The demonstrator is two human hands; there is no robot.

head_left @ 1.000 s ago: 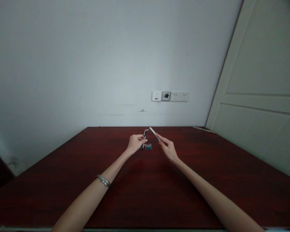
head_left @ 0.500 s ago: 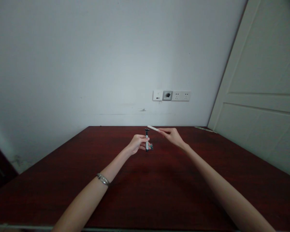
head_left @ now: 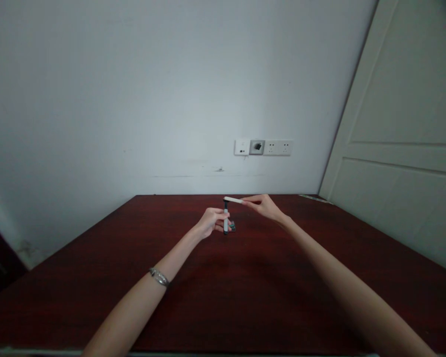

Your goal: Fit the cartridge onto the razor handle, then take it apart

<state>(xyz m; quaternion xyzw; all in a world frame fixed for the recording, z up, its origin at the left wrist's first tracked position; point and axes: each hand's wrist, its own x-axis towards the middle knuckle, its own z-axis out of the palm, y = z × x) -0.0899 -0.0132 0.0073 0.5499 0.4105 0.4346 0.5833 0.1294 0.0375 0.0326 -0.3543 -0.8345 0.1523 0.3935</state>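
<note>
My left grip [head_left: 210, 222] holds the razor handle [head_left: 226, 224] upright, mid-frame. My right grip [head_left: 263, 206] pinches the white piece [head_left: 233, 200] at its top, not on yet.

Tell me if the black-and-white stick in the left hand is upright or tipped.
Upright: the slim black-and-white stick stands vertical in the left hand, top end at the white strip in the right hand.

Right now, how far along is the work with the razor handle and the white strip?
Done: the left hand grips the razor handle upright above the table, and the right hand has the white strip pinched by one end. In hand: the strip's free end meets the handle's top. Left: seating looks unfinished, though too small to tell surely; the small greenish tray lies on the table behind the handle.
</note>
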